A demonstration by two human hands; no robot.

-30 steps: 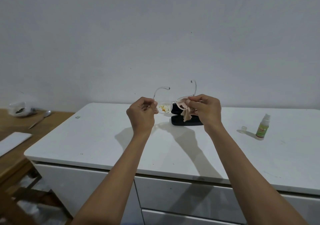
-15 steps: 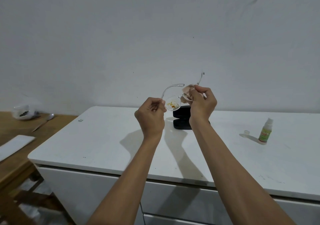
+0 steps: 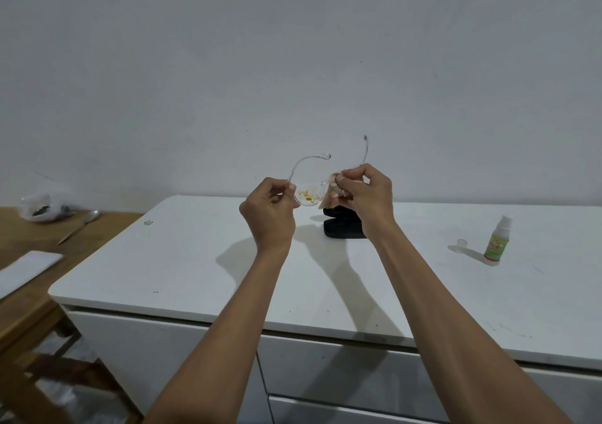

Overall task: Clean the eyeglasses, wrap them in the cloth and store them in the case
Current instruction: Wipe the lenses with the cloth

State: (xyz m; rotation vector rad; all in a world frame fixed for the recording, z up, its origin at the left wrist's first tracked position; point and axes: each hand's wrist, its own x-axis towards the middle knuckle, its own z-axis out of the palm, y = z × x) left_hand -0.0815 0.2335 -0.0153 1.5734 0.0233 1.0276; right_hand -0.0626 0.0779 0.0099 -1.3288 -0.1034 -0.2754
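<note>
Clear-framed eyeglasses (image 3: 309, 192) hang between both hands above the white tabletop (image 3: 195, 260): left hand (image 3: 270, 210) pinches the stained lens's edge, right hand (image 3: 366, 192) presses the cloth (image 3: 329, 195) (peach-coloured) onto the other lens.

Eyeglasses (image 3: 309, 192): clear, colourless frame and temples, left lens spotted with orange-yellow specks; cloth (image 3: 330, 194) pale pink-beige; case (image 3: 342, 226) plain black. Spray bottle (image 3: 496, 241): white body and nozzle, green label with small red-orange print too fine to read, its loose cap (image 3: 462, 245) translucent clear. Cabinet top (image 3: 195, 260) white with a few tiny dark flecks, drawer fronts (image 3: 163, 352) white, wall (image 3: 293, 65) pale grey with faint dark scuffs, side table (image 3: 19, 244) warm brown wood grain.
</note>
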